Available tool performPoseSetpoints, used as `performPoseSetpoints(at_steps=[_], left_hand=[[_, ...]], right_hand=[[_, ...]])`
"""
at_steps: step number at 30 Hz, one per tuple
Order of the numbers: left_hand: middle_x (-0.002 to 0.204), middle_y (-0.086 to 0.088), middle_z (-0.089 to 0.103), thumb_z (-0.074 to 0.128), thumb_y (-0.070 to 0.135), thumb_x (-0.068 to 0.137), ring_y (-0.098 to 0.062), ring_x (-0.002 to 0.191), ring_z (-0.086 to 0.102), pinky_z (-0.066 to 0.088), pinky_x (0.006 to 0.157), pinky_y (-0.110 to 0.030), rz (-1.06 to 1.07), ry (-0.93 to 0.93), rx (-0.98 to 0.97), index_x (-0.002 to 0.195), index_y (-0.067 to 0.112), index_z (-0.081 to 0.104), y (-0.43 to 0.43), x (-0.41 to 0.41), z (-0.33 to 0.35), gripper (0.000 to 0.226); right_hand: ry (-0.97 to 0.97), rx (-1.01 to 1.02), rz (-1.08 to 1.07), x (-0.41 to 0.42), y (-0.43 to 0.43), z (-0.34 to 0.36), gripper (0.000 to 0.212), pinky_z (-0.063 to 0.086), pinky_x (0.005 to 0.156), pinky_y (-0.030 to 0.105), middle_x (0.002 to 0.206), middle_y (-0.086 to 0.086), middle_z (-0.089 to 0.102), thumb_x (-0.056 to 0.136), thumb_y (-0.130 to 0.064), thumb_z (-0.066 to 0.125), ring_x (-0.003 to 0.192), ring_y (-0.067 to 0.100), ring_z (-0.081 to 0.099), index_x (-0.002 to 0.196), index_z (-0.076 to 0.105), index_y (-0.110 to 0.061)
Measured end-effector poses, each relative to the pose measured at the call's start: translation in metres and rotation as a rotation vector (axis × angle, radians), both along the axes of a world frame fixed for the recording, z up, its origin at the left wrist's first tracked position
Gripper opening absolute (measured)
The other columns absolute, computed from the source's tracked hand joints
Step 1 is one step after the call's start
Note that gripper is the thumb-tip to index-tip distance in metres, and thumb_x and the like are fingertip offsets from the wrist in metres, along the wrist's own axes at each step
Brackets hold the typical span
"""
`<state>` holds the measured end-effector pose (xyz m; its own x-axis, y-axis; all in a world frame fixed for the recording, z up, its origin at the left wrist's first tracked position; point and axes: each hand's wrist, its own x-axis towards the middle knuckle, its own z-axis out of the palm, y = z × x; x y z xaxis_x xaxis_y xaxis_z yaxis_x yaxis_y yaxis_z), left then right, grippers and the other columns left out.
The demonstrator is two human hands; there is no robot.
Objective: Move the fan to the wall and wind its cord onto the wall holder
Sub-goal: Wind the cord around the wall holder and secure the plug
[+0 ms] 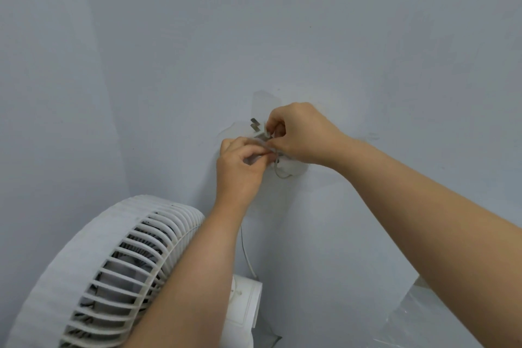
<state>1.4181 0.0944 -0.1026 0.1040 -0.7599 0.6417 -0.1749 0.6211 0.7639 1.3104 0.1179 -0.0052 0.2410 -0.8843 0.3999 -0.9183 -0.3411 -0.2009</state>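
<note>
A: What can go wrong from this point?

B: I think the main risk is at the wall holder (pixel 292 169). It seems to be only stuck on the wall (pixel 254 22), so a strong pull on the cord (pixel 245 248) could tear it off. Also, the loops could slip off the holder if the end is let go before it is fixed.

A: And the plug (pixel 258 127)?

B: It sits just above and left of the holder, with its metal prongs pointing up and away. If it is not tucked in, its weight could unwind the last turn.

A: Could the fan (pixel 118 257) make trouble?

B: Perhaps. It stands below and left of the holder, close to the wall. The cord hangs straight down from the holder toward its base, not very loose, so one more tight turn could tug the fan.

A: What do the hands do?

B: The left hand (pixel 240 167) is at the holder's left side, fingers curled, and it pinches the cord between thumb and fingertips. The right hand (pixel 302 133) covers the upper part of the holder; its fingers are bent and pinch the plug body. No hand is loose. How many turns are on the holder, I cannot tell, because the hands hide it.
</note>
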Motion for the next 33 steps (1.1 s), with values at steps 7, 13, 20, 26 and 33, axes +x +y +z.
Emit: performPoseSetpoints(at_steps=[7,13,20,26,33], left_hand=[[0.093,0.008,0.064,0.076,0.011,0.069,-0.006,0.098,0.044,0.034,0.084,-0.007,-0.103,-0.147,0.022,0.083,0.025,0.071,-0.001,0.013,-0.004,0.020],[0.088,0.013,0.061,0.076,0.009,0.068,-0.008,0.098,0.046,0.033,0.079,-0.004,-0.096,-0.138,0.050,0.083,0.027,0.070,0.003,0.013,-0.004,0.024],[0.088,0.012,0.061,0.078,0.013,0.067,-0.008,0.097,0.046,0.033,0.075,-0.004,-0.092,-0.151,0.055,0.083,0.027,0.069,0.003,0.012,-0.004,0.024],[0.084,0.015,0.060,0.079,0.013,0.066,-0.006,0.092,0.046,0.033,0.072,-0.004,-0.063,-0.147,0.030,0.081,0.027,0.069,0.002,0.010,-0.007,0.023],[0.078,0.016,0.057,0.071,0.008,0.065,-0.015,0.088,0.048,0.034,0.071,-0.005,0.070,-0.212,-0.117,0.079,0.016,0.069,0.002,0.002,-0.011,0.016]], right_hand=[[-0.040,-0.030,-0.021,-0.003,-0.001,-0.004,0.012,0.045,0.067,0.023,0.074,-0.004,0.057,0.081,-0.012,0.064,0.068,0.012,0.053,0.093,0.065,-0.011],[-0.078,-0.010,0.000,-0.003,0.000,-0.006,0.012,0.051,0.071,0.030,0.077,-0.001,0.060,0.081,-0.010,0.064,0.063,0.013,0.053,0.094,0.064,-0.008],[-0.101,0.001,0.006,-0.003,-0.001,-0.005,0.011,0.053,0.071,0.031,0.077,0.000,0.061,0.081,-0.009,0.065,0.063,0.013,0.055,0.092,0.064,-0.009],[-0.199,0.037,0.005,-0.004,0.001,-0.005,0.009,0.056,0.068,0.035,0.068,0.000,0.060,0.080,-0.006,0.066,0.060,0.018,0.061,0.085,0.061,-0.011],[-0.295,0.050,-0.002,-0.008,0.005,-0.006,0.028,0.052,0.049,0.020,0.060,-0.004,0.058,0.080,-0.002,0.065,0.046,0.010,0.061,0.066,0.051,-0.022]])
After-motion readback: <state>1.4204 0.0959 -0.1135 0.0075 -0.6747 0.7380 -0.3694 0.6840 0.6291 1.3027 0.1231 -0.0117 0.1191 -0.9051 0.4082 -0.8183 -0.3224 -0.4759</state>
